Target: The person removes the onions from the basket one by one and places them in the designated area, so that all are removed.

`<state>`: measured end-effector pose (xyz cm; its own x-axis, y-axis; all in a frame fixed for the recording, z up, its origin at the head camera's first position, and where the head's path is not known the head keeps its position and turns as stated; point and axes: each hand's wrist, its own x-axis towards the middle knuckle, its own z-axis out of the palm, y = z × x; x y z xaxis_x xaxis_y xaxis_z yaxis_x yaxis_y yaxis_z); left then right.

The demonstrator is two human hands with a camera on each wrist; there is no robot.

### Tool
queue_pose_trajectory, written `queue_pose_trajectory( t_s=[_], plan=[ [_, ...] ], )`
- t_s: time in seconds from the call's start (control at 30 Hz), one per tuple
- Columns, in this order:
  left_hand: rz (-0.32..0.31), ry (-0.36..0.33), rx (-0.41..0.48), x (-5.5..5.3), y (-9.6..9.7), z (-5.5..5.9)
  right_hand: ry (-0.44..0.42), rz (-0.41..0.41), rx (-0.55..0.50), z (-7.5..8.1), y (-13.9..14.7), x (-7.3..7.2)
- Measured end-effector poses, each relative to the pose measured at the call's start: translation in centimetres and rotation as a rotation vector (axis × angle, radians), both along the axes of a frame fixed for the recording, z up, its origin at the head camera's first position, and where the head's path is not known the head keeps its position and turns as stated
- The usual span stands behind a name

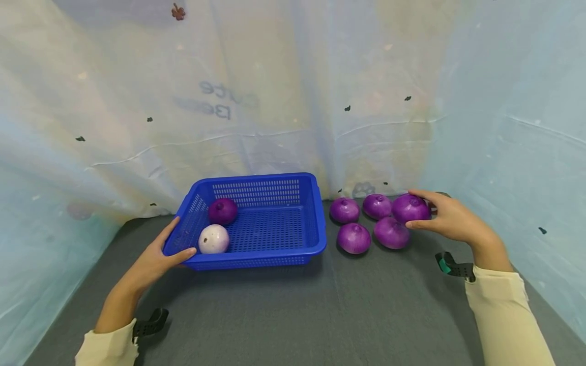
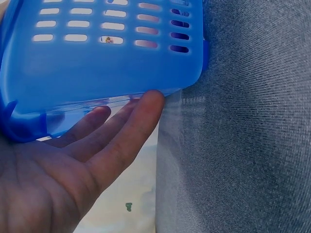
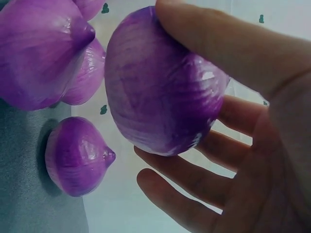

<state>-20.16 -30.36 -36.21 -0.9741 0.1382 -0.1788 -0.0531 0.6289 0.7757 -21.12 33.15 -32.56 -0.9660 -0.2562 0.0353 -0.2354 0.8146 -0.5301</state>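
Observation:
My right hand holds a purple onion between thumb and fingers. The right wrist view shows this onion raised off the table, thumb on one side and fingertips on the other. Close to its left sit several more purple onions in a loose cluster. At the left, a blue plastic basket with slotted walls has my left hand at its near left corner, thumb by the front rim and fingers along the left wall. Inside the basket's left end lie a purple onion and a white onion.
The dark grey table runs back to a pale printed curtain that hangs behind and along both sides. The onion cluster stands between the basket's right end and my right hand.

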Motion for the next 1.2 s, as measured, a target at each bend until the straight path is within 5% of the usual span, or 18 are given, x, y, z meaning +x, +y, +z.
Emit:
queue_pose_trajectory(
  t_s=[1.2],
  plan=[
    [0.017,-0.023,-0.029,-0.2,0.0,-0.3,-0.051,-0.043,-0.003,-2.3,1.5,-1.2]
  ],
)
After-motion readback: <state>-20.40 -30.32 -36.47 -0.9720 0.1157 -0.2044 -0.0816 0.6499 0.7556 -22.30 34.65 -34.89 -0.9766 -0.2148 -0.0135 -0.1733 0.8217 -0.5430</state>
